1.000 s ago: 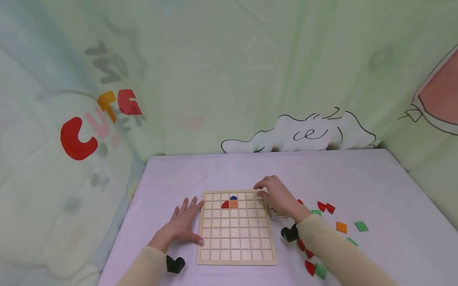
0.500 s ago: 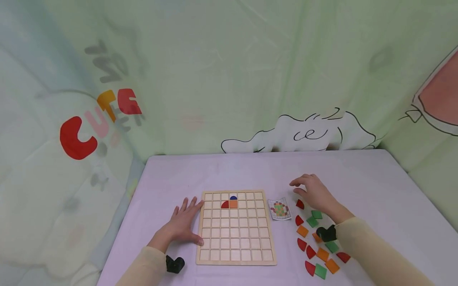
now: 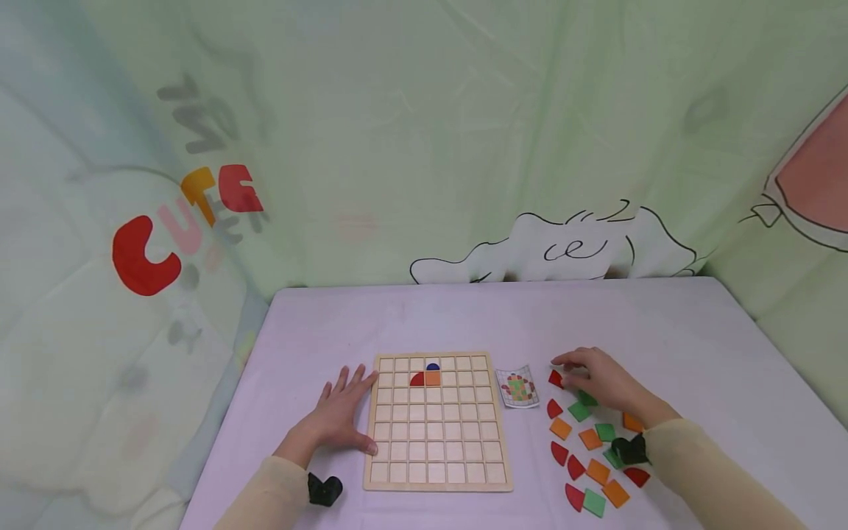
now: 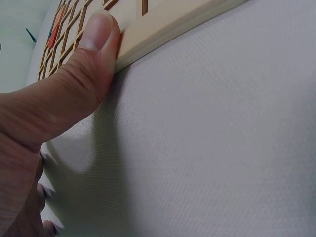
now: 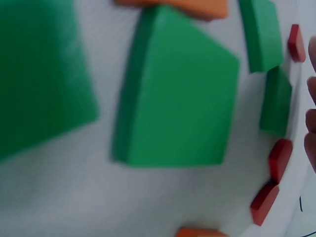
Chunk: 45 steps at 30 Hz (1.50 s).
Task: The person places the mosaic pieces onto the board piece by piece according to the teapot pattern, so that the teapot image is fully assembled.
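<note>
The grid board (image 3: 437, 486) is of pale, smooth wood, and it lies flat on the tabletop (image 3: 331, 316), whose cloth has a fine woven texture. The board looks nearly square, so I cannot tell a long axis; its sides run almost straight away from the person. Thin ridges divide it into small square compartments. In the far row one compartment contains a blue piece (image 3: 433, 366), its round side turned to the far edge. Directly below it, the second row holds an orange square (image 3: 432, 378), and to the left of this a red quarter-circle (image 3: 417, 379) with the curve facing far and left.

The left hand (image 3: 341, 416) has its fingers spread wide, with the thumb (image 4: 98, 34) resting on the wooden rim; it grasps nothing. The right hand (image 3: 599, 380) is half bent above a loose red piece (image 3: 555, 377), which lies to the right of the board, beyond the printed card (image 3: 517, 387). Whether the fingertips pinch this piece, I cannot tell; the hand partly covers it, so its direction is also unclear. Near it lie thick, smooth green squares (image 5: 182, 98), orange squares (image 3: 616, 493) and red quarter-circles (image 3: 574, 497), turned in various directions.
</note>
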Motion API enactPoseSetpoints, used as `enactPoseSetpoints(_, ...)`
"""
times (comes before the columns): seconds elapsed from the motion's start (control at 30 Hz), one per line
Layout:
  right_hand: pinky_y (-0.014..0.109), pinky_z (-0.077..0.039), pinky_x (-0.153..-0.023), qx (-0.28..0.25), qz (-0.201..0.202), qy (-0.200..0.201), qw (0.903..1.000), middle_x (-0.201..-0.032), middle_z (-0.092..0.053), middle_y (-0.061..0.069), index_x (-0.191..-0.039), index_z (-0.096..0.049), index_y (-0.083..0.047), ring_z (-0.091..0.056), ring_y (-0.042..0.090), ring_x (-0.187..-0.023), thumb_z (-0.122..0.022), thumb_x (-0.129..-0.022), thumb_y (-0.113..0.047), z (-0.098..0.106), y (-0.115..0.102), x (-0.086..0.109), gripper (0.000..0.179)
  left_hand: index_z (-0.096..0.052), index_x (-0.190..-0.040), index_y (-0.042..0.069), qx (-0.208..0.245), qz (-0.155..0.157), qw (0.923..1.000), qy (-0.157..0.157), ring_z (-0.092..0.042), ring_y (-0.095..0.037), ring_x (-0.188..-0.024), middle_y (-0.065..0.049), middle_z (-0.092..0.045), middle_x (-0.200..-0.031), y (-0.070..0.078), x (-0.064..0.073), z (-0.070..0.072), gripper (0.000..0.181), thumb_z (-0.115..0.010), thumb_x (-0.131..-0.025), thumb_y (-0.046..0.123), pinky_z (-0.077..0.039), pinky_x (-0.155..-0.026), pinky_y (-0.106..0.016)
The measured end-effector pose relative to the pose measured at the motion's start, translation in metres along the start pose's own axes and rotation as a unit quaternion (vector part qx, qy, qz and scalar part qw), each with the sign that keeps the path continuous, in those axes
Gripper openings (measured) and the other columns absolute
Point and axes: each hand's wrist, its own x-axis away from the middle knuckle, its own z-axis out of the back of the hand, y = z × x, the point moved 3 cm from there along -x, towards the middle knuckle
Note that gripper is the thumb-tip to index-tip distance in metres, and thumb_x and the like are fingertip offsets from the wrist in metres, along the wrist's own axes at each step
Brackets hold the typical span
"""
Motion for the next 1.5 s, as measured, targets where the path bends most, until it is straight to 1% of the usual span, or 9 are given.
enactPoseSetpoints(0.07,0.049,-0.061,-0.091,-0.002,0.004,-0.003,1.0000,-0.113,-0.067,0.014,-0.127,-0.069,-0.002,-0.060,0.032,-0.106,-0.077,-0.090,-0.011,-0.002,0.004,0.001,0.039,-0.027,-0.163,0.015,0.002,-0.001,1.0000,0.000,-0.002,-0.043,-0.159,-0.016,-0.016,-0.172,0.000,0.000,0.000,0.127,-0.097,-0.061,0.044,-0.005,-0.126,-0.067)
enactPoseSetpoints(0.17,0.034,-0.063,-0.083,-0.004,0.007,-0.008,0.9999,-0.112,-0.067,0.013,-0.127,-0.069,-0.002,-0.059,0.028,-0.104,-0.079,-0.088,-0.012,-0.005,0.007,0.000,0.041,-0.028,-0.162,0.015,0.002,-0.002,1.0000,0.000,-0.002,-0.044,-0.159,-0.016,-0.016,-0.172,0.001,0.001,0.001,0.128,-0.098,-0.060,0.044,-0.006,-0.126,-0.068)
enactPoseSetpoints(0.27,0.019,-0.058,-0.074,-0.008,0.007,-0.010,0.9999,-0.110,-0.066,0.011,-0.127,-0.069,-0.004,-0.058,0.025,-0.103,-0.081,-0.086,-0.011,-0.007,0.009,0.000,0.043,-0.029,-0.162,0.014,0.002,-0.001,1.0000,0.003,-0.003,-0.044,-0.159,-0.016,-0.017,-0.172,0.002,0.002,0.002,0.128,-0.099,-0.058,0.044,-0.007,-0.126,-0.068)
enactPoseSetpoints(0.37,0.014,-0.054,-0.071,-0.006,0.010,-0.007,0.9999,-0.108,-0.065,0.010,-0.127,-0.070,-0.005,-0.057,0.025,-0.101,-0.081,-0.086,-0.011,-0.007,0.011,-0.001,0.043,-0.029,-0.162,0.014,0.003,-0.001,1.0000,0.004,-0.004,-0.044,-0.159,-0.016,-0.018,-0.172,0.003,0.003,0.002,0.128,-0.099,-0.058,0.045,-0.007,-0.126,-0.068)
enactPoseSetpoints(0.83,0.016,-0.053,-0.074,-0.001,0.003,0.004,1.0000,-0.110,-0.066,0.010,-0.125,-0.071,-0.005,-0.056,0.025,-0.103,-0.080,-0.088,-0.014,-0.011,0.015,-0.003,0.039,-0.030,-0.161,0.013,0.009,-0.001,1.0000,0.004,-0.005,-0.044,-0.159,-0.017,-0.019,-0.171,0.004,0.003,0.003,0.128,-0.099,-0.058,0.043,-0.007,-0.125,-0.069)
enactPoseSetpoints(1.03,0.021,-0.055,-0.080,-0.001,0.008,0.011,0.9999,-0.110,-0.067,0.009,-0.124,-0.071,-0.004,-0.057,0.023,-0.101,-0.080,-0.088,-0.015,-0.010,0.016,-0.002,0.039,-0.030,-0.161,0.013,0.011,-0.002,0.9999,0.005,-0.004,-0.044,-0.159,-0.017,-0.019,-0.171,0.003,0.003,0.003,0.128,-0.099,-0.057,0.042,-0.007,-0.125,-0.069)
enactPoseSetpoints(1.17,0.031,-0.058,-0.084,-0.006,0.013,0.013,0.9998,-0.111,-0.067,0.010,-0.124,-0.070,-0.002,-0.059,0.025,-0.101,-0.079,-0.088,-0.015,-0.008,0.015,-0.001,0.039,-0.030,-0.161,0.013,0.011,-0.004,0.9999,0.004,-0.004,-0.045,-0.159,-0.017,-0.019,-0.171,0.003,0.003,0.004,0.128,-0.099,-0.057,0.043,-0.007,-0.125,-0.069)
enactPoseSetpoints(1.33,0.054,-0.059,-0.094,-0.013,0.025,0.023,0.9993,-0.115,-0.069,0.014,-0.125,-0.069,0.000,-0.061,0.034,-0.109,-0.079,-0.089,-0.012,-0.005,0.010,-0.002,0.040,-0.030,-0.161,0.013,0.010,-0.006,0.9999,0.002,-0.004,-0.045,-0.159,-0.017,-0.018,-0.171,0.003,0.002,0.004,0.128,-0.099,-0.058,0.044,-0.007,-0.125,-0.070)
enactPoseSetpoints(1.5,0.055,-0.058,-0.095,-0.013,0.025,0.030,0.9992,-0.115,-0.069,0.014,-0.126,-0.069,0.000,-0.060,0.036,-0.111,-0.079,-0.088,-0.012,-0.002,0.001,-0.005,0.040,-0.030,-0.161,0.013,0.007,-0.004,1.0000,0.003,-0.004,-0.045,-0.159,-0.017,-0.018,-0.171,0.002,0.002,0.003,0.128,-0.099,-0.058,0.044,-0.008,-0.125,-0.069)
